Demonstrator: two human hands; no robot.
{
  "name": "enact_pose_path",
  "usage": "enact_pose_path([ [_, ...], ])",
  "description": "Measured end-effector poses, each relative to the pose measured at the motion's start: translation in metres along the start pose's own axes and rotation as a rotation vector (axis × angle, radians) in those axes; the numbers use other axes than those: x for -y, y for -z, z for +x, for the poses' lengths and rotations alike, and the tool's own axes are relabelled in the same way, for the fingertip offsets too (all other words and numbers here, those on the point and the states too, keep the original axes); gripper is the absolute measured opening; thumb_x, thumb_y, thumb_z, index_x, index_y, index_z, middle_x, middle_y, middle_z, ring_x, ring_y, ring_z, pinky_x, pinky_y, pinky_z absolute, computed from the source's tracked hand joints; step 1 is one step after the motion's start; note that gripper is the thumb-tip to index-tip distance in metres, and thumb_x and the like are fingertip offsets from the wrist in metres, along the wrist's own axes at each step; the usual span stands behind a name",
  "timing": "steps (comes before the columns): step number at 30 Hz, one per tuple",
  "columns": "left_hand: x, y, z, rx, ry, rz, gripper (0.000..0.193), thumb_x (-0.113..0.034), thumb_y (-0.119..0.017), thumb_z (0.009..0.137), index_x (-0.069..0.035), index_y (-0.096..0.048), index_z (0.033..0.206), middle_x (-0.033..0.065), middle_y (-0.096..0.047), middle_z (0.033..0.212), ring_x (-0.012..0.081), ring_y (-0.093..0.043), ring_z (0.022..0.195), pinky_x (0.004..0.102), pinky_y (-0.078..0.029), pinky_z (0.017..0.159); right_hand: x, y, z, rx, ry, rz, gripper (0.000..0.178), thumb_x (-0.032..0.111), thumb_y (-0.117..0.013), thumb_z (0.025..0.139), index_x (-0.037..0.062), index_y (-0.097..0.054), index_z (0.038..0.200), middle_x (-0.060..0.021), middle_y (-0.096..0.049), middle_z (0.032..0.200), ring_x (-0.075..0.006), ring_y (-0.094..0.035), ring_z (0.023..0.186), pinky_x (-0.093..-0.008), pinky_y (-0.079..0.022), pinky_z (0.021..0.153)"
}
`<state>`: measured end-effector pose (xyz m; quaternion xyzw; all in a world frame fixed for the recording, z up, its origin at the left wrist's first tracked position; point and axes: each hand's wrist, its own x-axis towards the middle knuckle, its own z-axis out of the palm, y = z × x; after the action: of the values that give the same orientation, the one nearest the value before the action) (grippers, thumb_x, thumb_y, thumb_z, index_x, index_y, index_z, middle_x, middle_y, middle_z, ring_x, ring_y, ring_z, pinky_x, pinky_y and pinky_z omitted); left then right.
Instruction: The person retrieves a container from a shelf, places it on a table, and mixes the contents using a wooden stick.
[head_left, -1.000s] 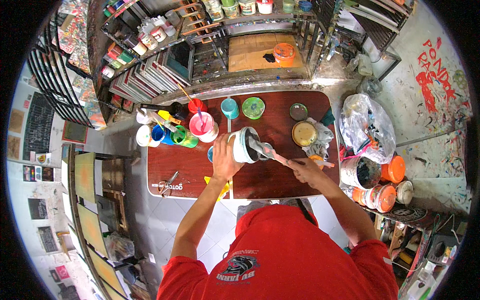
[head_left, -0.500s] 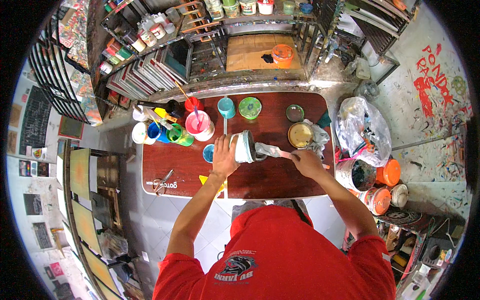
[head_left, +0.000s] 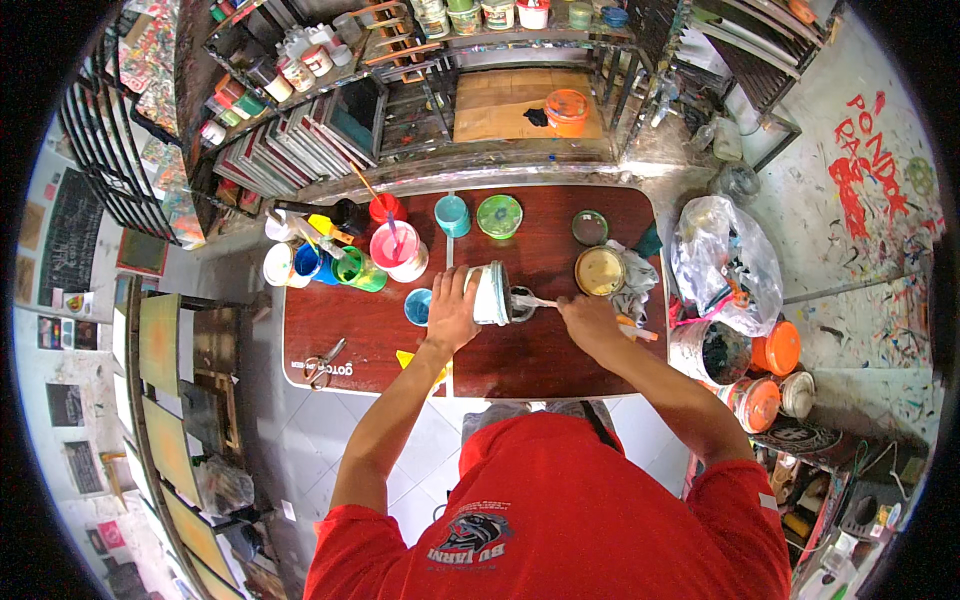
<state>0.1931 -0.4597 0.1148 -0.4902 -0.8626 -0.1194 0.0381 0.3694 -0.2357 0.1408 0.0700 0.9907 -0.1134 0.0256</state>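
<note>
Your left hand [head_left: 453,318] clamped round tilted white tub [head_left: 489,295], mouth facing right; your right hand [head_left: 591,325] grips spatula [head_left: 542,302], long axis sideways, far end just beside tub's mouth.

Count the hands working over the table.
2: the left hand grips the tilted white tub; the right hand holds the spatula-like tool. No others show.

Forearms [head_left: 397,427] stretched forward, left hand [head_left: 453,315] curved, right hand [head_left: 590,326] tightly closed
</note>
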Motion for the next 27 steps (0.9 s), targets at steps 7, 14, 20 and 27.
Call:
enact_pose_path([
  [7,-0.003,-0.010,0.008,0.077,-0.073,0.123,0.093,-0.015,-0.082,0.059,-0.007,-0.040,0.142,0.0196,-0.046,0.140,0.0387,-0.041,0.132,0.0525,-0.029,0.115,0.011,-0.043,0.011,-0.085,0.156,-0.263,0.022,0.013,-0.058,0.086,0.0001,-0.067,0.101,-0.0180,-0.062,0.086,-0.0319,-0.068,0.070,-0.0423,-0.056,0.056],
  [14,-0.002,-0.013,0.004,0.121,-0.077,0.095,0.089,-0.015,-0.079,0.063,-0.008,-0.040,0.143,0.0191,-0.045,0.139,0.0391,-0.041,0.131,0.0523,-0.029,0.114,-0.003,-0.065,-0.025,0.032,0.105,-0.113,0.038,0.011,-0.053,0.091,0.0048,-0.053,0.128,-0.0194,-0.058,0.098,-0.0315,-0.067,0.070,-0.0428,-0.056,0.054],
  [20,-0.001,-0.015,0.000,0.093,-0.079,0.106,0.087,-0.015,-0.078,0.064,-0.008,-0.041,0.143,0.0190,-0.045,0.139,0.0390,-0.042,0.130,0.0526,-0.030,0.113,-0.019,-0.063,-0.057,0.149,0.062,-0.111,0.043,0.011,-0.048,0.094,0.0047,-0.044,0.136,-0.0209,-0.057,0.098,-0.0340,-0.068,0.068,-0.0457,-0.055,0.054],
  [27,0.002,-0.018,0.000,0.109,-0.085,0.089,0.086,-0.014,-0.076,0.065,-0.008,-0.041,0.143,0.0196,-0.046,0.138,0.0389,-0.042,0.130,0.0522,-0.030,0.113,-0.018,-0.020,-0.070,0.237,0.074,-0.054,0.036,0.012,-0.045,0.096,0.0014,-0.049,0.130,-0.0214,-0.057,0.099,-0.0394,-0.068,0.078,-0.0495,-0.056,0.061],
])
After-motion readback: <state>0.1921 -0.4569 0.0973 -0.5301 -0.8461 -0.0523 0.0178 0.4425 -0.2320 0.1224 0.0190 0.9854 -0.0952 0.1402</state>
